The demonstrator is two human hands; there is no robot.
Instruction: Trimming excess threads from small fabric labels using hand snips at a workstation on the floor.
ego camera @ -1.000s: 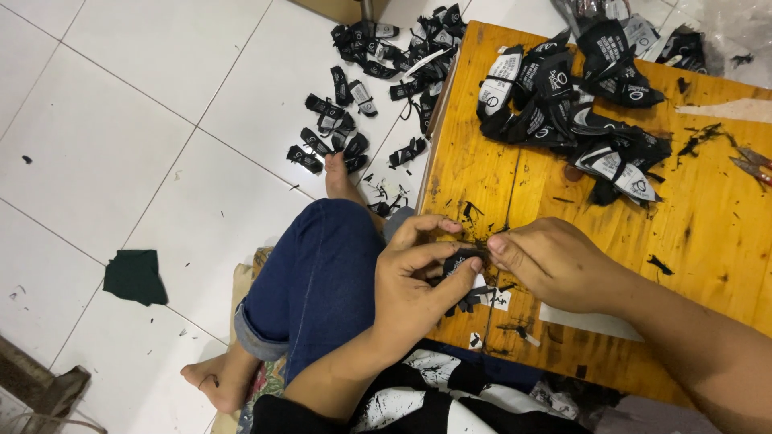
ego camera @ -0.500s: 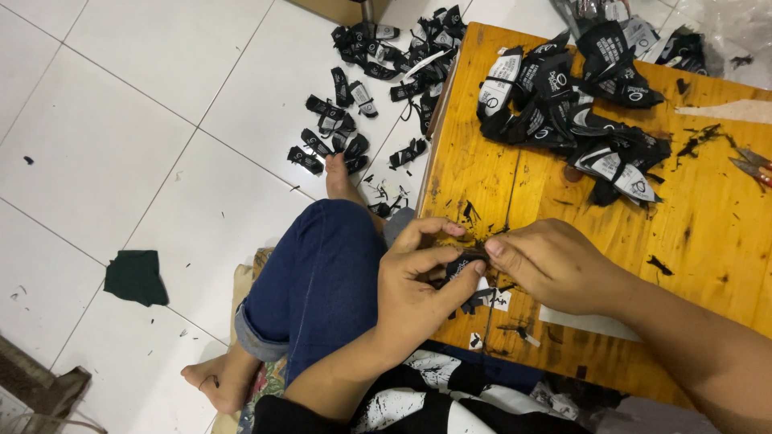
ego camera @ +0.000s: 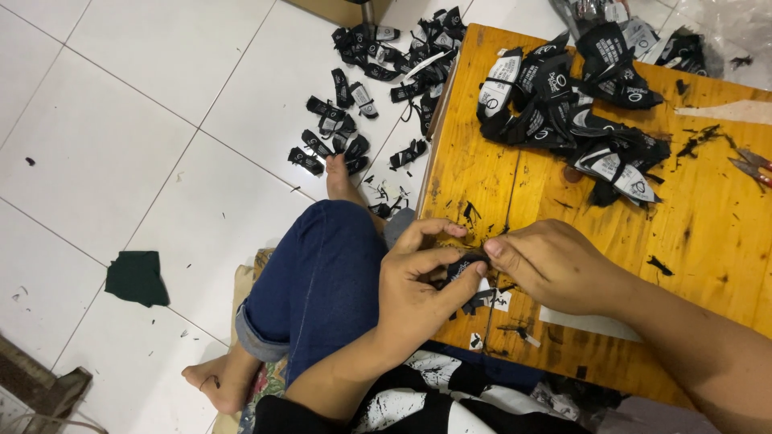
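Left hand (ego camera: 418, 281) and right hand (ego camera: 555, 265) pinch a small black label (ego camera: 465, 265) over the wooden table (ego camera: 708, 241).

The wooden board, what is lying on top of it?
On the wooden board lie a heap of black fabric labels, black scraps and red-handled scissors. Both hands, left hand and right hand, pinch a small black label, covering most of it.

Dark green cloth scrap (ego camera: 137, 277) on floor tiles (ego camera: 121, 120)
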